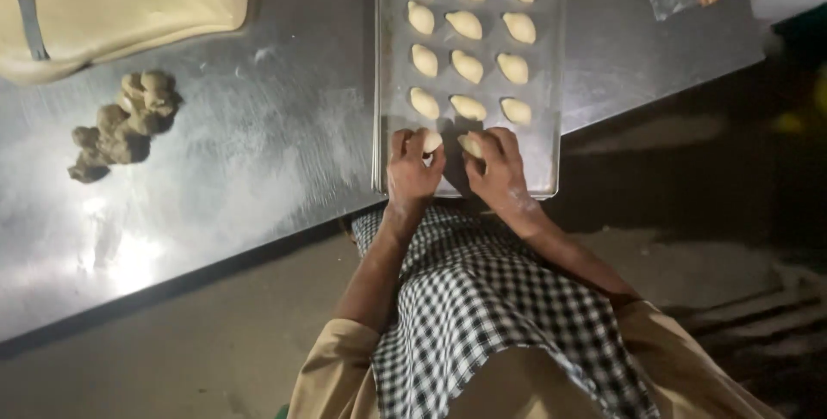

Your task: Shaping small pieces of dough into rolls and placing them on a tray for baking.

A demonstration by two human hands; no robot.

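Together, left hand [412, 169] and right hand [498, 169] each grip a dough piece [431, 140] on the tray [543, 169].

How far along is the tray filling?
Done: four rows of three dough pieces sit on the tray. In hand: left hand and right hand each press a piece into a fifth row. Left: that row's third spot, a brown lump pile.

Two pale dough pieces [432, 140] [470, 144], seemingly oval, on tray's near end.
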